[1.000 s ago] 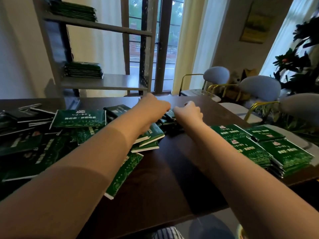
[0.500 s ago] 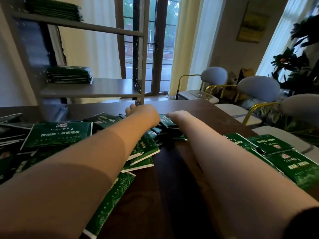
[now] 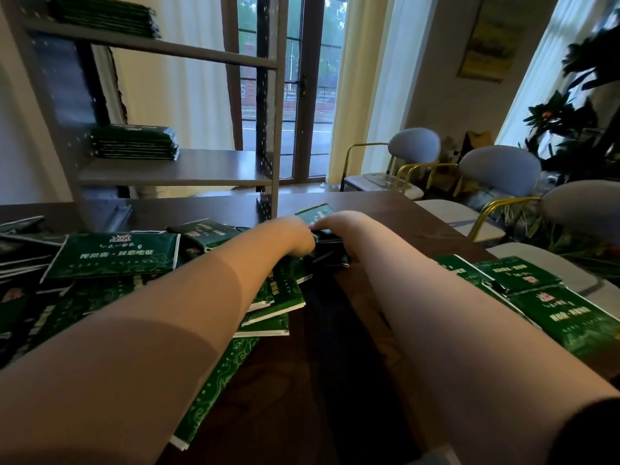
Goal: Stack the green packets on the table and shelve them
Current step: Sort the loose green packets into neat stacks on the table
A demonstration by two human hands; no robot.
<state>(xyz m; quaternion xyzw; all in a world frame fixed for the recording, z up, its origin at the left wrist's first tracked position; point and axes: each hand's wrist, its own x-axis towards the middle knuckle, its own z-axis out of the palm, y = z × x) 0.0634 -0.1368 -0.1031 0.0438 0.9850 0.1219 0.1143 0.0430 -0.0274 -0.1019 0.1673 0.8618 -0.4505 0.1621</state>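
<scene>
Both my arms reach far across the dark table (image 3: pixel 385 213). My left hand (image 3: pixel 292 234) and my right hand (image 3: pixel 339 226) meet at a small stack of green packets (image 3: pixel 327 253), gripping it from its left and right sides; the fingers are hidden behind the hands. The top packet (image 3: pixel 313 213) shows beyond my knuckles. Several loose green packets (image 3: pixel 114 253) lie scattered on the left half of the table. Another pile of packets (image 3: pixel 553 303) lies at the right edge. Stacked packets sit on the grey shelf unit, on its middle board (image 3: pixel 134 142) and top board (image 3: pixel 107 15).
The shelf unit (image 3: pixel 201 169) stands on the table's far left; its post (image 3: pixel 273 196) is close to my hands. Blue-grey chairs with gold frames (image 3: pixel 496 169) line the right side. A plant (image 3: pixel 577 122) stands far right, and a glass door behind.
The camera has moved forward and lower toward the table. My hands have slid further away and closed together on the stack, which has shifted toward the shelf post.
</scene>
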